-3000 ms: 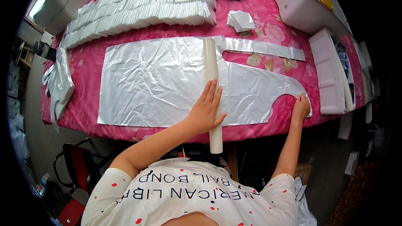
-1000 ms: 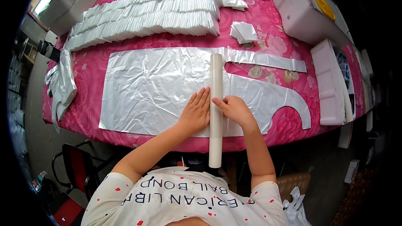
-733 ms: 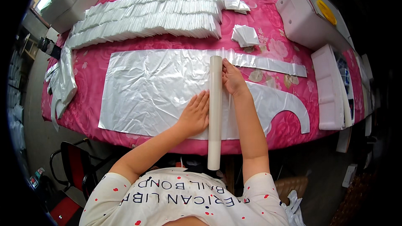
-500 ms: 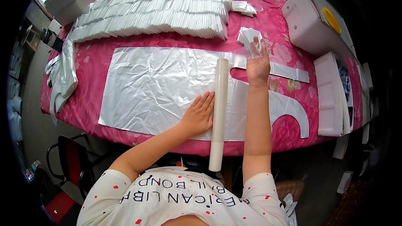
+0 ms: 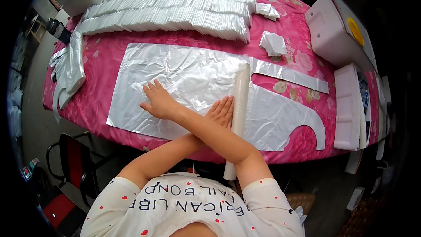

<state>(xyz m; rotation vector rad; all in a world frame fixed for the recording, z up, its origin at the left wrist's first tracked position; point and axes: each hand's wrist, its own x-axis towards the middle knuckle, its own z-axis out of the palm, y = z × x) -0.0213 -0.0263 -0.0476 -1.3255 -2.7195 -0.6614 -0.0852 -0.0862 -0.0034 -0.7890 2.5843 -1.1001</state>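
Observation:
A thin white plastic apron (image 5: pixel 184 59) lies spread on the table, creased, with its strap ends toward the right. Across it rests a long whitish tube (image 5: pixel 241 87), its near end jutting past the table edge. My left hand (image 5: pixel 220 111) lies flat on the apron against the tube's left side, fingers stretched out. Crossing over my left forearm, my right arm reaches left. My right hand (image 5: pixel 158 101) is on or just above the apron's left half, fingers spread and holding nothing that I can see.
Long rows of folded white packets (image 5: pixel 166 15) line the far side, with a small stack (image 5: pixel 272 44) beyond the tube. White foam boxes (image 5: pixel 324 30) stand at right. A dark bottle (image 5: pixel 58 30) and bunched white plastic (image 5: pixel 70 68) sit at left, above a chair (image 5: pixel 74 158).
My right hand has swung from the apron's strap end far leftward, over my left forearm, to the apron's left half. My left hand stays beside the tube. The view has shifted slightly.

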